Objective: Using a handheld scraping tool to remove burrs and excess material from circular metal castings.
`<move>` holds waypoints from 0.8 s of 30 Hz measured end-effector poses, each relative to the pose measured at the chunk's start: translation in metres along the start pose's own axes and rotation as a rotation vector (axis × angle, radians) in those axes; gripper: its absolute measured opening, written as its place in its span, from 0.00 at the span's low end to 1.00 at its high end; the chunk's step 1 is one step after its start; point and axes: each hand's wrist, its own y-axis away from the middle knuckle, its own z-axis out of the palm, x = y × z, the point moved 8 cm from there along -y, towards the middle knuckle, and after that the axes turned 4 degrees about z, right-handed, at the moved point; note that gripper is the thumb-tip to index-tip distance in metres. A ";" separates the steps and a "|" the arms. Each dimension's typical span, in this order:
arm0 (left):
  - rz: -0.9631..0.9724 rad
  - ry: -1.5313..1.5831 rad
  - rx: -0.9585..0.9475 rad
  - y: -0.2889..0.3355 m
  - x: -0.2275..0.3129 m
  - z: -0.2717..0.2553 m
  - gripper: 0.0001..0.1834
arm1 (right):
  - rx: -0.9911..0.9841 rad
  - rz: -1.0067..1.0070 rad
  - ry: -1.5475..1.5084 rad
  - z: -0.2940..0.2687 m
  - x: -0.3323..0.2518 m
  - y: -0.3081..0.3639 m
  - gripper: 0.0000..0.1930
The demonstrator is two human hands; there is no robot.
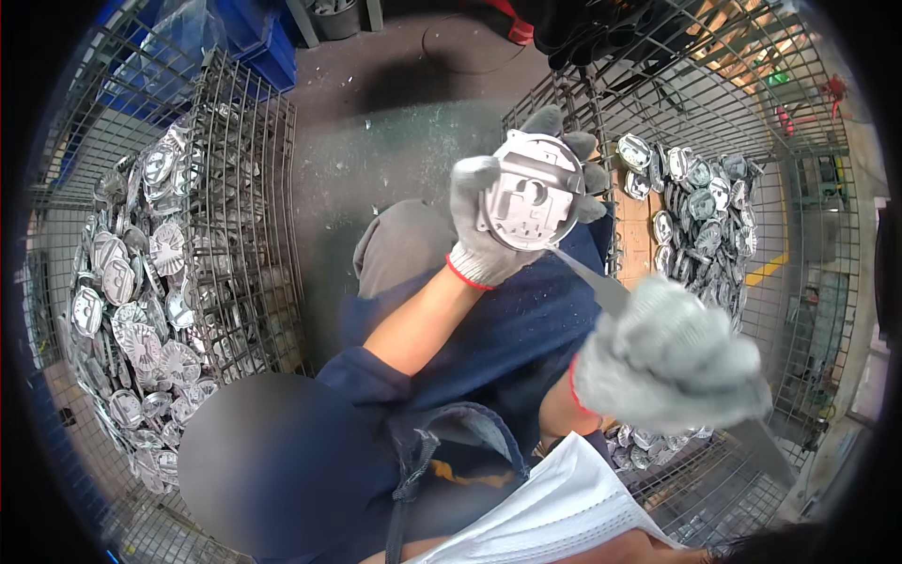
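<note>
My left hand (467, 209), in a grey-palmed knit glove with a red cuff edge, grips a round silver cast-metal part (534, 195). The part's recessed, ribbed face is turned up, and the gloved fingers spread round its rim. My right hand (669, 362), also gloved and slightly blurred, is closed round the middle of a flat grey metal file (606, 287). One end of that file tapers to a tip at the part's lower rim; whether it touches cannot be told. Its broader other end sticks out below my right hand.
On the left a wire-mesh cage (240, 188) holds many similar cast parts (141, 343). Another mesh cage (780, 179) on the right contains more parts (709, 202) beside cardboard (634, 226). Blue bins (249, 38) and a bucket (336, 19) stand on the floor at the far side.
</note>
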 end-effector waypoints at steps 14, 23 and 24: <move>0.023 -0.062 -0.055 0.004 0.010 0.016 0.50 | -0.018 0.133 -0.231 -0.001 0.035 0.018 0.34; 0.039 -0.149 0.003 0.003 0.010 0.006 0.46 | -0.309 0.100 -0.182 0.001 0.040 0.018 0.21; 0.043 -0.200 0.018 0.001 0.013 0.004 0.47 | -0.340 0.105 -0.203 -0.002 0.047 0.016 0.17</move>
